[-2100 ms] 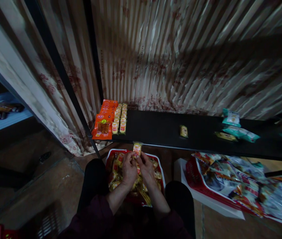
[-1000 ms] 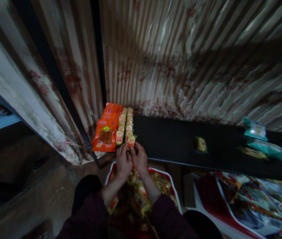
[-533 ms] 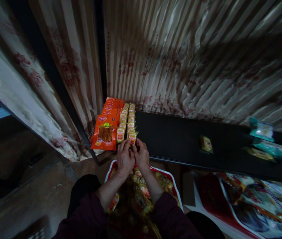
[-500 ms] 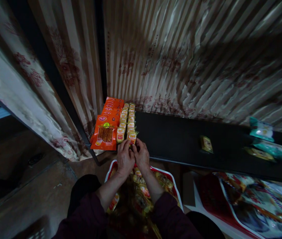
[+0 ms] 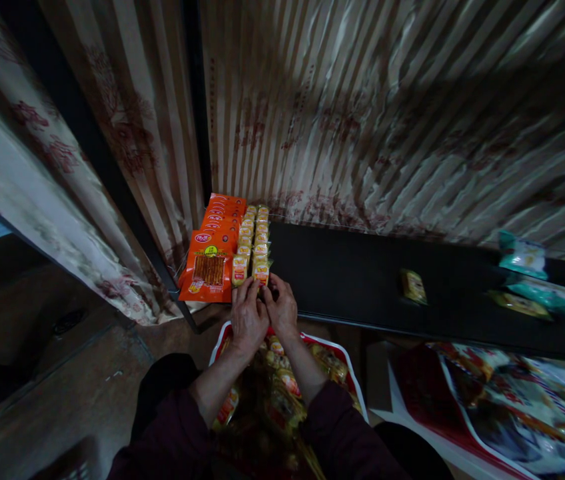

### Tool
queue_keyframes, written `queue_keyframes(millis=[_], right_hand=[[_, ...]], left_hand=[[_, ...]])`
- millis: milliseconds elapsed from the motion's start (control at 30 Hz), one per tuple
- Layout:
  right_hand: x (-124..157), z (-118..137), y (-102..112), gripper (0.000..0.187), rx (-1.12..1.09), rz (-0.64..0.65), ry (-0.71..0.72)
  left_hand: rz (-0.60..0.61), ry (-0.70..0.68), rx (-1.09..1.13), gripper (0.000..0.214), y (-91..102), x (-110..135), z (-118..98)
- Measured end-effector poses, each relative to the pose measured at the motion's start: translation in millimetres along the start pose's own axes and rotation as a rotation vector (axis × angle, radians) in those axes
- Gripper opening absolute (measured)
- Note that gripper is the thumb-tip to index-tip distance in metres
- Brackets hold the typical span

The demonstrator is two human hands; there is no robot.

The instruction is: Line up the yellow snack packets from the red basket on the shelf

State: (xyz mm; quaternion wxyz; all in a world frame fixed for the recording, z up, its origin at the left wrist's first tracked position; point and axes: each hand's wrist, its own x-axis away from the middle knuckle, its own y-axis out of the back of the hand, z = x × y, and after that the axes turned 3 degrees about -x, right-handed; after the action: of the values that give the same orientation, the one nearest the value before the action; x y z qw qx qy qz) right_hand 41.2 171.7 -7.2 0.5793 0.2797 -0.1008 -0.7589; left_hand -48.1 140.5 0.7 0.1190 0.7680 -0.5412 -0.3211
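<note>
My left hand [image 5: 247, 315] and my right hand [image 5: 281, 308] are side by side at the front edge of a black shelf [image 5: 352, 280]. Their fingertips pinch a small yellow snack packet [image 5: 261, 273] at the front of two rows of like packets [image 5: 252, 237]. A stack of orange snack bags [image 5: 210, 263] lies just left of the rows. Below my forearms sits a red-rimmed tray [image 5: 347, 373] heaped with more yellow packets.
A single yellow packet [image 5: 413, 287] lies mid-shelf, and teal bags [image 5: 522, 257] sit at the far right. A large printed bag [image 5: 502, 407] lies on the floor to the right. Striped wallpaper backs the shelf; a black upright post [image 5: 112, 180] stands to the left.
Both hands rose from the tray to the shelf, carrying a yellow packet to the front of the right row. In the last half second they hardly moved.
</note>
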Motion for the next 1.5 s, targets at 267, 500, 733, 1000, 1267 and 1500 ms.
queue_keyframes(millis=[267,500,733,1000,1267,1500], right_hand=[[0,-2,-1,0.038,0.02,0.006,0.031],[-1,-3,-4,0.037,0.063,-0.005,0.054],[0,-4,-5,0.038,0.096,0.006,0.069],[0,0,-4,0.04,0.119,0.024,0.041],[1,0,-5,0.04,0.136,0.028,0.035],[1,3,-4,0.04,0.122,0.032,0.02]], left_hand=[[-0.023,-0.028,-0.072,0.046,-3.4,-1,3],[-0.019,-0.038,-0.038,0.046,-7.6,0,10],[-0.007,-0.061,0.018,0.046,-8.4,-1,11],[-0.047,-0.085,0.038,0.045,-8.6,-3,12],[-0.035,-0.097,0.059,0.047,-7.4,-6,12],[-0.057,-0.054,0.046,0.042,-8.3,-6,11]])
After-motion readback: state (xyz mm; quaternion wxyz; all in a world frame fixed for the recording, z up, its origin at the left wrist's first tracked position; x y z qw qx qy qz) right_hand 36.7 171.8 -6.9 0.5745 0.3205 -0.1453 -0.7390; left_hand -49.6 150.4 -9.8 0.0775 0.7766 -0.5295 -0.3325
